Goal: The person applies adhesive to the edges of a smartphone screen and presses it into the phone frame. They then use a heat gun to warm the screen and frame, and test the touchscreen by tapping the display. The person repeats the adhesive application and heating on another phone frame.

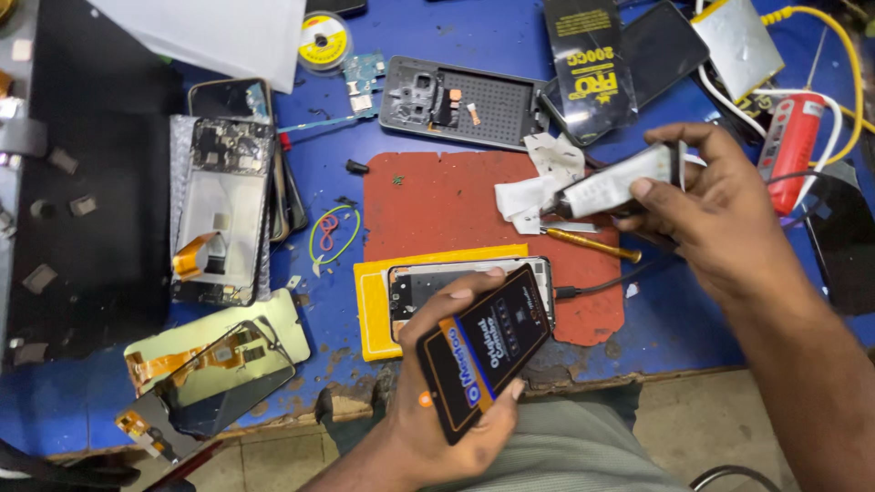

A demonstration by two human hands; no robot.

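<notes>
My left hand [451,401] grips a black phone screen panel [485,351] with an orange and blue sticker, tilted above the table's front edge. Just behind it an opened phone frame [415,282] lies on a yellow pad [374,310]. My right hand [720,214] holds a white glue tube [615,187] with its dark nozzle pointing left, above a red work mat [447,200]. A crumpled white tissue [533,187] sits at the nozzle tip. A yellow-handled screwdriver [592,243] rests on the mat under the tube.
On the blue table: an opened phone [221,210] and loose screens [214,369] at left, a grey back frame [460,100] and solder wire reel [324,38] behind, black packet [588,64], red device [789,146], yellow cable [852,82], rubber bands [333,232].
</notes>
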